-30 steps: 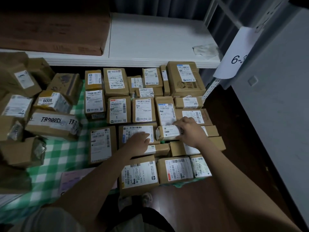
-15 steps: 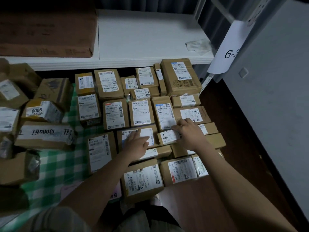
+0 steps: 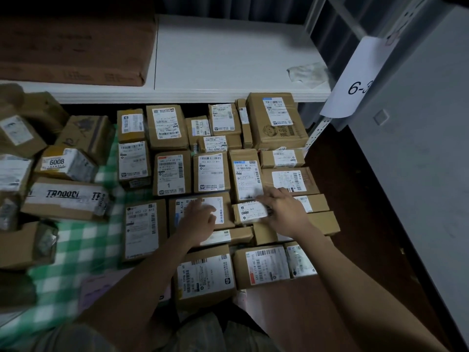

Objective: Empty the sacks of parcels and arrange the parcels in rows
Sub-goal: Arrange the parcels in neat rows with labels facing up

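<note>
Under the white shelf (image 3: 228, 59), the rows of parcels (image 3: 210, 171) lie label-up across the right half of the green checked cloth (image 3: 76, 240), reaching from the shelf edge down toward me. A loose pile of unsorted boxes (image 3: 66, 196) sits at the cloth's left edge, well apart from both hands.

Finding: the item in hand is the small white-labelled parcel (image 3: 250, 212), in the third row from the shelf, near the right edge of the block. Its long axis runs left to right, across my reach. My right hand (image 3: 284, 212) is on it, fingers curled over its right end and gripping it. My left hand (image 3: 200, 222) rests flat, fingers straight, on the wide parcel (image 3: 203, 212) just beside it to the left, holding nothing.

Judgement: the right hand is the nearer and must seat this parcel square between its neighbours; the left appears to steady the adjoining box. Risk: disturbing the tall parcel (image 3: 247, 174) directly behind.
</note>
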